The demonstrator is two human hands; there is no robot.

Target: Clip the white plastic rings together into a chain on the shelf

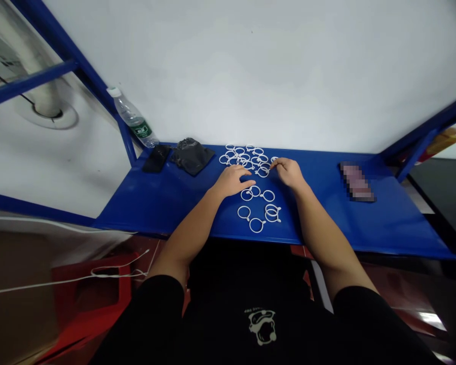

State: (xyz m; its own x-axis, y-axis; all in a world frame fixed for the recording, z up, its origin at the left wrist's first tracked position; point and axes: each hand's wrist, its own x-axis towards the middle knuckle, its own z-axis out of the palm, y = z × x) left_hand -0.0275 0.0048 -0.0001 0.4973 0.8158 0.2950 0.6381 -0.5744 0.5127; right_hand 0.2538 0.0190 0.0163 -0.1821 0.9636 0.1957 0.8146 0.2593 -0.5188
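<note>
A pile of white curtain rings (246, 161), each with a small eyelet, lies on the blue table toward the wall. My left hand (232, 181) rests at the near left side of the pile, thumb and fingers apart, holding nothing. On the pile's right side, my right hand (288, 171) is closed in a pinch at a white curtain ring (274, 159), which its fingers partly cover. Closer to me are several loose rings: a small group (255, 196) just below my left hand, and another group (256, 231) near the table's front edge, where two rings overlap.
At the back left stand a water bottle (136, 121), a black phone-like object (157, 158) and a dark pouch (192, 156). A blurred-out phone-shaped item (357, 181) lies on the right. Blue frame posts rise at both ends; a red stool (95, 296) is below left.
</note>
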